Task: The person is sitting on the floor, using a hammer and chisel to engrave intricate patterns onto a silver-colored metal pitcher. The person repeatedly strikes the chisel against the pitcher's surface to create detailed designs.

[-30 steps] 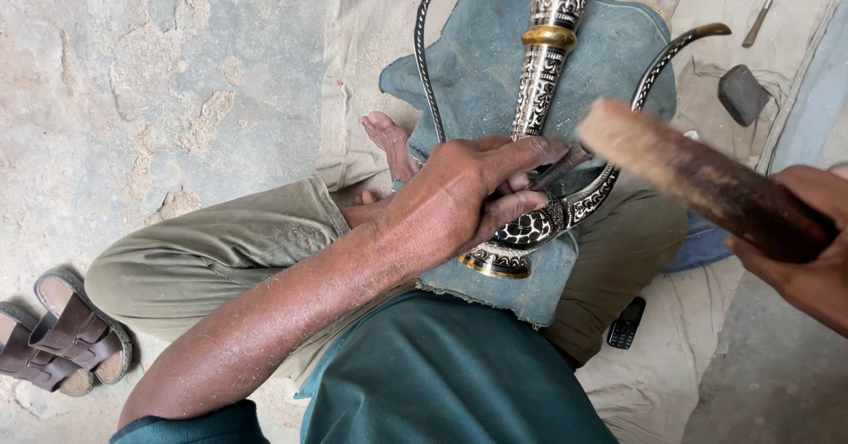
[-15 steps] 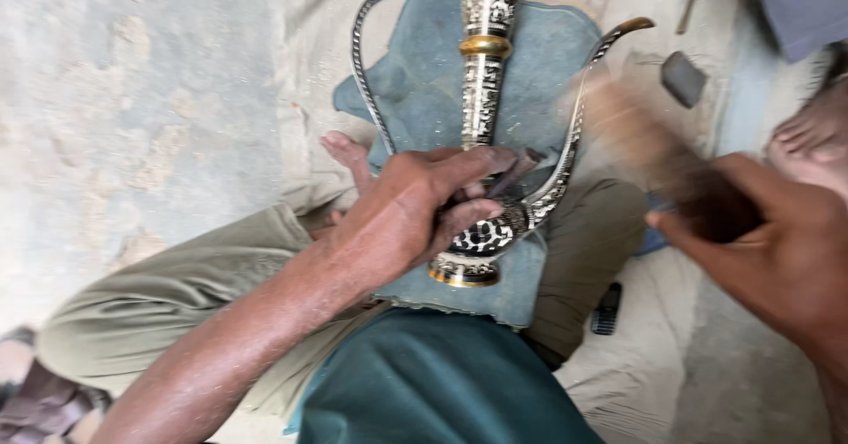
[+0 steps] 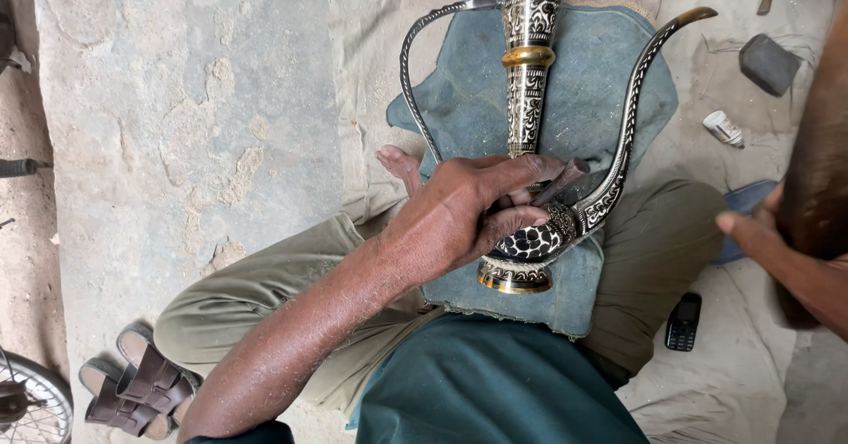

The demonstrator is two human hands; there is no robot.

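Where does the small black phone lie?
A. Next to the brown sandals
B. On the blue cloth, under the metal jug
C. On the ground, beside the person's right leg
C: the small black phone lies on the ground beside the right leg, away from the sandals.

single head-worn view, looking steeply down, close over the lap and hands, ground around the edges

Bare stone floor (image 3: 177,99) left of ewer (image 3: 530,126).
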